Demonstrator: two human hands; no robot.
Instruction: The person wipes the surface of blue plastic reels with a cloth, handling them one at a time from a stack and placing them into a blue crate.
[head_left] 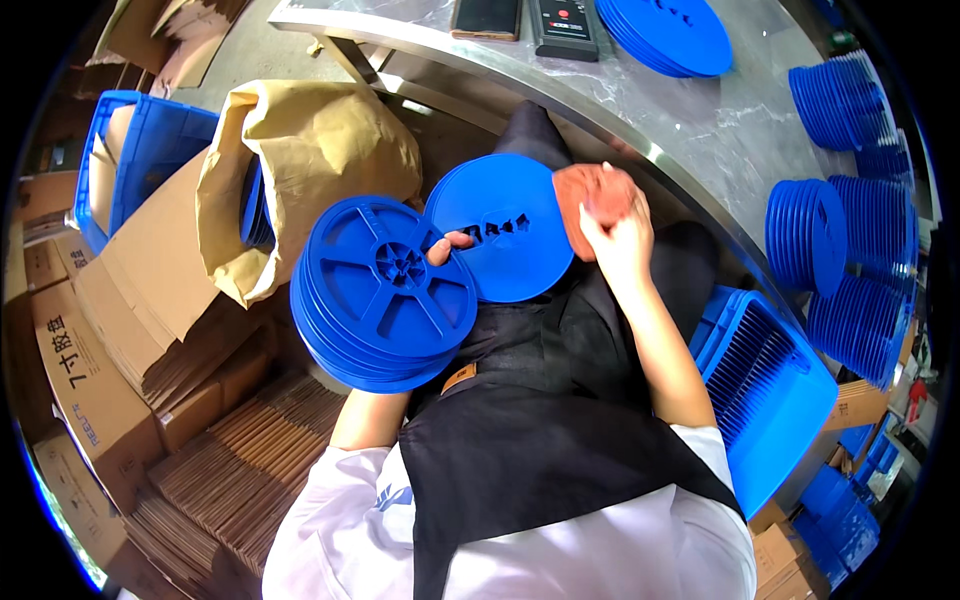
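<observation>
My left hand [450, 247] holds a stack of blue plastic reels [375, 330] over the left of my lap. Most of that hand is hidden beneath the stack; its fingertips show between the stack and a blue disc. This flat blue disc [490, 270] has small cut-outs at its middle and lies tilted above my lap, its left edge close to those fingertips. Closed around a reddish-brown cloth [575, 205], my right hand [618, 225] presses it at the disc's right edge.
On the metal-edged table [690, 120] are a stack of blue discs [670, 40], a black device [563, 28] and several rows of reels [805, 235]. A yellow sack [330, 140] stands left, above flattened cardboard [250, 450]. A blue crate [770, 400] is on my right.
</observation>
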